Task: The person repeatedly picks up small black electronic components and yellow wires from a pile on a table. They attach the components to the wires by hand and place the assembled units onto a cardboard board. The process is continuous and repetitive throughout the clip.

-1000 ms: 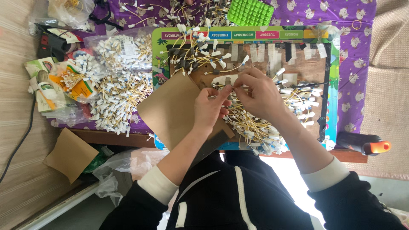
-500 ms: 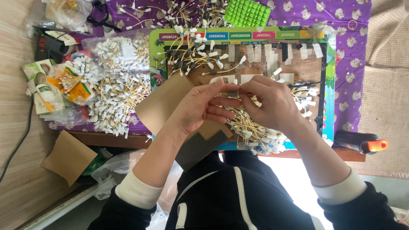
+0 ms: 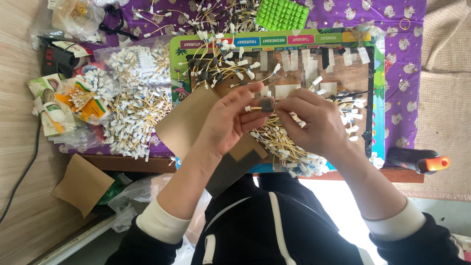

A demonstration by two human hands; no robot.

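Even, soft daylight fills the scene, bright without harsh contrast. The strongest light sits at the bottom centre, where a pale patch of floor (image 3: 338, 196) between the arms is washed out to near white. Shadows are faint and diffuse; the hands (image 3: 274, 122) cast only a weak darkening onto the brown card (image 3: 184, 122) beneath them. The purple cloth (image 3: 402, 59) on the table keeps saturated colour with no glare. Focus is fair at the centre, while fingertips look slightly soft. Straight edges bow a little toward the corners.
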